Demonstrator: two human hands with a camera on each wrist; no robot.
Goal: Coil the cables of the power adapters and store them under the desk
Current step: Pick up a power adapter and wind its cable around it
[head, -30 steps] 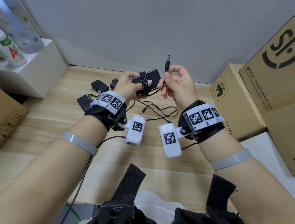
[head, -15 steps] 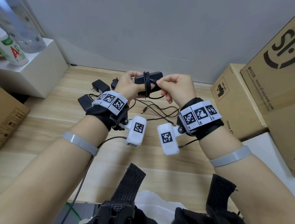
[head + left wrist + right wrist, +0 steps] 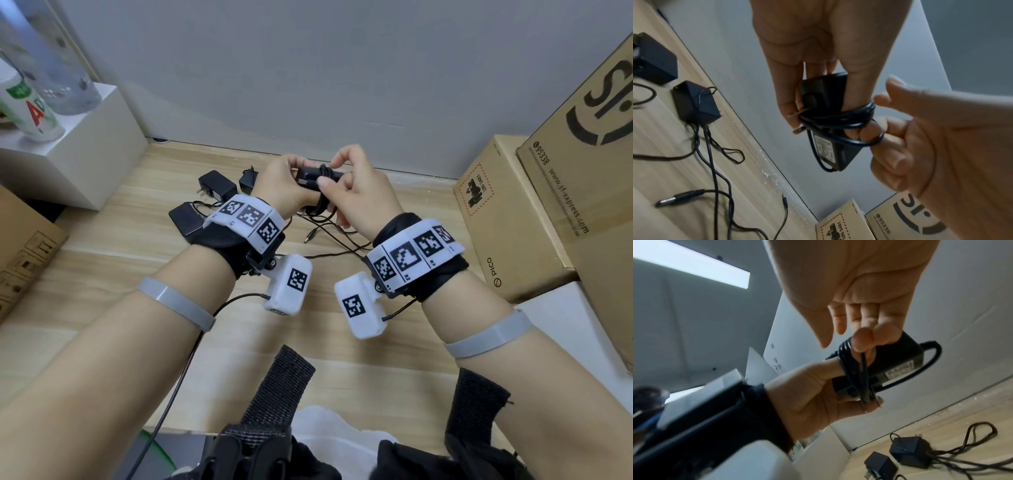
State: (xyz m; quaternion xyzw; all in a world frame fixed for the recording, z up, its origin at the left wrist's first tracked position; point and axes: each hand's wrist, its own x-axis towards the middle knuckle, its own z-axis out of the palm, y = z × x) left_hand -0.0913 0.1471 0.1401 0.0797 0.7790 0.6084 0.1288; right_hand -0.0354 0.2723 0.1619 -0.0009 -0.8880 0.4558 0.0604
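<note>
My left hand (image 3: 282,185) grips a black power adapter (image 3: 306,176) above the wooden desk (image 3: 342,359), its prongs sticking out past the fingers (image 3: 789,107). The adapter's thin black cable (image 3: 323,171) is wound in several turns around the body. My right hand (image 3: 356,195) meets it from the right and pinches the cable at the coil (image 3: 851,369) with curled fingertips (image 3: 865,339). The left wrist view shows the adapter's label side (image 3: 826,147) and a loose loop (image 3: 875,139) around my right fingers. The plug end is hidden.
Three more black adapters (image 3: 217,186) (image 3: 248,178) (image 3: 186,217) lie on the desk behind my left wrist, their loose cables (image 3: 329,236) tangled below my hands. Cardboard boxes (image 3: 507,212) (image 3: 582,171) stand at the right. A white box (image 3: 75,157) carrying bottles stands at the left.
A second ago my right hand held the barrel plug end up beside the adapter. It has since brought that end down onto the coil and now pinches at the wraps.
</note>
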